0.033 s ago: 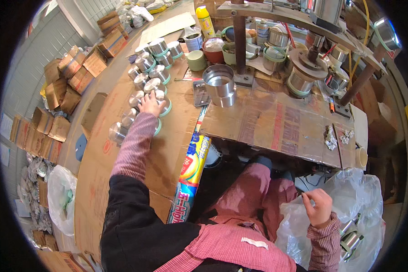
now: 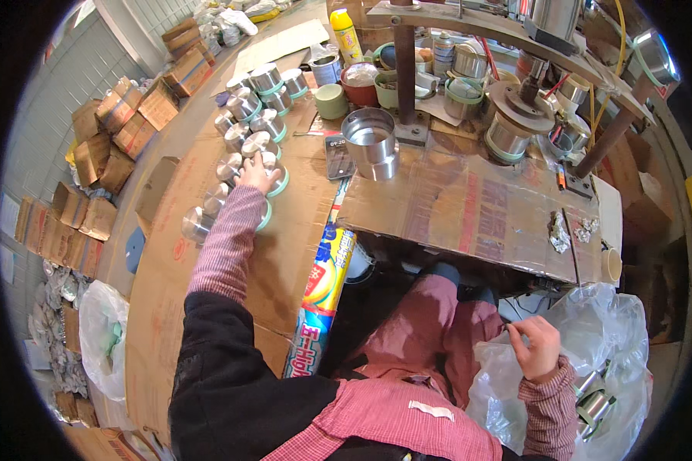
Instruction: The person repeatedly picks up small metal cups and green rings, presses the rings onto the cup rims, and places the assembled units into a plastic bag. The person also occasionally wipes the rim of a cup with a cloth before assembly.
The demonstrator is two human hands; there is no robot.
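Observation:
At the left of the table, my left hand (image 2: 258,177) reaches over a group of steel cups (image 2: 266,123) with pale green rings at their bases. Its fingers are spread and curved round the top of one cup (image 2: 279,183), whose green ring shows beside the palm. Low at the right, above a clear plastic bag (image 2: 500,384), my right hand (image 2: 538,347) is closed in a pinch. Something small and dark shows at its fingertips, too small to name. More steel cups (image 2: 594,406) lie inside the plastic bag beside my right sleeve.
A larger steel cylinder (image 2: 371,142) stands beside a phone (image 2: 338,157). Behind them are a yellow spray can (image 2: 347,37) and several pots. A press with a round plate (image 2: 521,107) stands at the right. Crumpled foil (image 2: 559,232) lies near the front edge; cardboard boxes (image 2: 115,107) are stacked at the left.

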